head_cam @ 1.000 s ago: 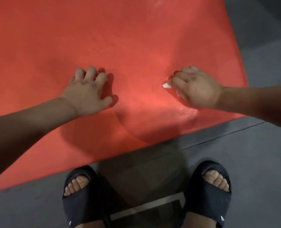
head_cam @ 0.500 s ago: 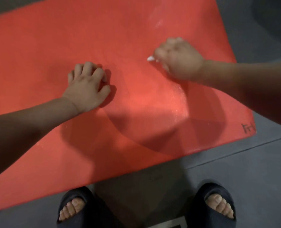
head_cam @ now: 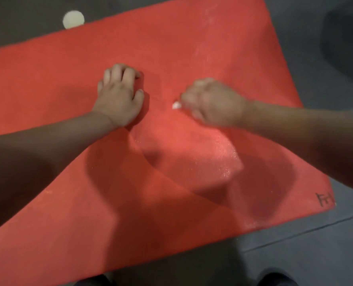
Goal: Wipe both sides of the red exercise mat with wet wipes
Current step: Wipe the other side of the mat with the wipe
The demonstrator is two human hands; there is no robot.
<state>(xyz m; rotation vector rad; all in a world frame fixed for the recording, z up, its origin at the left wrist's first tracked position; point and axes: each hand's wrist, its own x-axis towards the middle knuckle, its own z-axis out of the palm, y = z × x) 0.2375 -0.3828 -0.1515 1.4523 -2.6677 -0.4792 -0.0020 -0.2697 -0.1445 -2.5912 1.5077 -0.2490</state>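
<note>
The red exercise mat (head_cam: 192, 48) lies flat on the grey floor and fills most of the view. My left hand (head_cam: 118, 98) presses palm-down on its middle, fingers together and curled a little, holding nothing. My right hand (head_cam: 210, 102) sits just to the right of it, blurred, closed over a white wet wipe (head_cam: 176, 105); only a small white tip pokes out at the hand's left side. A damp, shiny patch (head_cam: 223, 155) shows on the mat below the right hand.
Grey floor (head_cam: 316, 254) borders the mat on the right and near side, with a seam line. A pale round spot (head_cam: 73, 19) lies on the floor beyond the far edge. Black marks (head_cam: 324, 200) sit at the mat's near right corner. Dark sandal tips (head_cam: 276, 279) show at the bottom.
My right hand with the wipe swept away over the mat, then back leftward toward my left hand. The view has shifted farther over the mat; my left hand stays pressed in place.
</note>
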